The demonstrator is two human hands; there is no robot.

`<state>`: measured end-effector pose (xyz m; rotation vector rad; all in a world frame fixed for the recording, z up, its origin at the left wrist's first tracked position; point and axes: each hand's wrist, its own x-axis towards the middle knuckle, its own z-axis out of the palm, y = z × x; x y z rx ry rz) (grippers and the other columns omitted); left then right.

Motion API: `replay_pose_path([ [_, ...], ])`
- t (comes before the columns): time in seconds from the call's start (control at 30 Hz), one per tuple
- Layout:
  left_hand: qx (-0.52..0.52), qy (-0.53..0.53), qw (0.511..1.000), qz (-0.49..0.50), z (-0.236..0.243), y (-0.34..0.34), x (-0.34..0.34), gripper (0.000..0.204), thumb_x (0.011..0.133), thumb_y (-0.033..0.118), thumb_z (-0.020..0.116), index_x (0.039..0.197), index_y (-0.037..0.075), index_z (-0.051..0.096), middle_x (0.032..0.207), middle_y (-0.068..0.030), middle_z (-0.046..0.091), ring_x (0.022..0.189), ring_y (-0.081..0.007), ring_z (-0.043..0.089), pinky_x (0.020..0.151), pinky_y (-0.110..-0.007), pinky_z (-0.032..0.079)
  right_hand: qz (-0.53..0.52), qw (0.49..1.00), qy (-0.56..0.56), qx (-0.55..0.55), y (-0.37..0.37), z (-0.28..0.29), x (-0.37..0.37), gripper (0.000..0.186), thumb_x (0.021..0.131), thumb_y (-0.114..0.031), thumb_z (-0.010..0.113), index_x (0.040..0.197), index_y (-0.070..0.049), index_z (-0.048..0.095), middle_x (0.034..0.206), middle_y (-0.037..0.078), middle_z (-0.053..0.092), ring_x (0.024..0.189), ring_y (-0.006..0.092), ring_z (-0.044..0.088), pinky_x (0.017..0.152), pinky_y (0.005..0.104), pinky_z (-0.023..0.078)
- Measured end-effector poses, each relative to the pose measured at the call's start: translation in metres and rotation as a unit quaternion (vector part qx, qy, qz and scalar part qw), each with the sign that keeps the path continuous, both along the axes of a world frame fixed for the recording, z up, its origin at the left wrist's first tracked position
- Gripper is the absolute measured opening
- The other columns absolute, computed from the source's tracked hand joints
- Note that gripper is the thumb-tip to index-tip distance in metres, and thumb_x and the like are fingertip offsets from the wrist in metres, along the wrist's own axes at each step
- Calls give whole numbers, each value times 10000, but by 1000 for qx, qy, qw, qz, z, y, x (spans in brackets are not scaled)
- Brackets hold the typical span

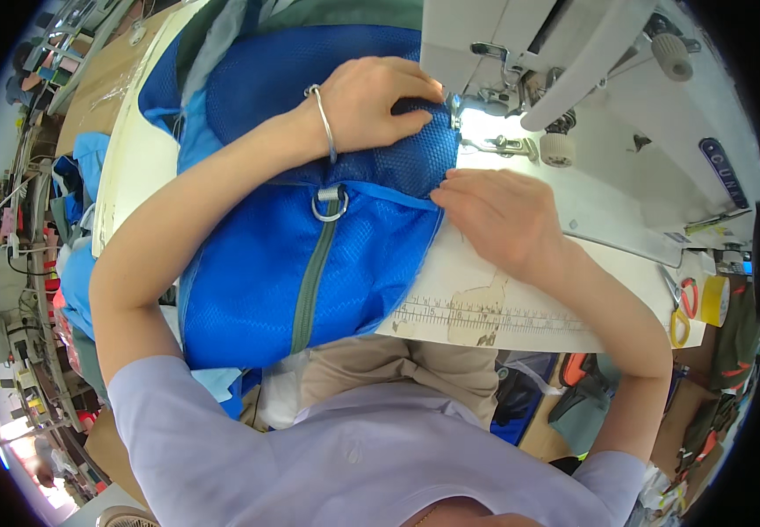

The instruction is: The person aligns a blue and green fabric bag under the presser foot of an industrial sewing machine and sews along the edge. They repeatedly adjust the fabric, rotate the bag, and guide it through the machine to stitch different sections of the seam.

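Observation:
A blue fabric piece [353,272] with a dark mesh panel [309,79] lies on the white sewing table [424,307], its right edge by the lit needle area of a white sewing machine [608,176]. My left hand [375,101], a silver bangle at its wrist, rests on the mesh, thumb and fingers apart, fingertips close to the presser foot [456,112]. Below the foot, my right hand [498,215] pinches the fabric's right edge at the seam. A grey-green zipper [316,281] runs down the blue part under a metal D-ring [331,205].
A ruler strip [503,318] runs along the table's front edge. Scissors [682,312] and a yellow tape roll [714,300] are at the right. Blue fabric pieces [81,263] are heaped at the left. My lap is below the table edge.

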<state>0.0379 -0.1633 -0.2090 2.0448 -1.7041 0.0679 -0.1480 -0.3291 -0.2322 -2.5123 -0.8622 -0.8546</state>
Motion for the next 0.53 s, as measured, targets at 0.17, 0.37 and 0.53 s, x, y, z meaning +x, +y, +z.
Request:
replay_pose_path([
  [0.17,18,-74,997,6,10,-2,8,262,825,208,712,1029,47,742,1002,-136,720,926,-340,680,817,-417,552,-37,998,-46,8,-2,-8,13,209,737,-76,726,938,-36,681,994,74,695,848,222,704,687,336,581],
  [0.37,106,-53,993,-19,71,44,-79,299,754,220,785,965,39,676,896,-115,653,857,-299,645,730,-389,519,-71,997,-32,7,-5,-13,5,225,755,-89,740,967,-35,687,1017,63,695,918,221,696,746,336,574],
  [0.53,214,-100,968,86,69,89,-138,522,649,332,846,1068,74,675,1058,-115,629,861,-323,636,735,-404,506,-77,996,-51,-16,0,-6,2,298,794,-132,740,1071,-36,684,1083,93,679,1037,233,666,817,330,562],
])
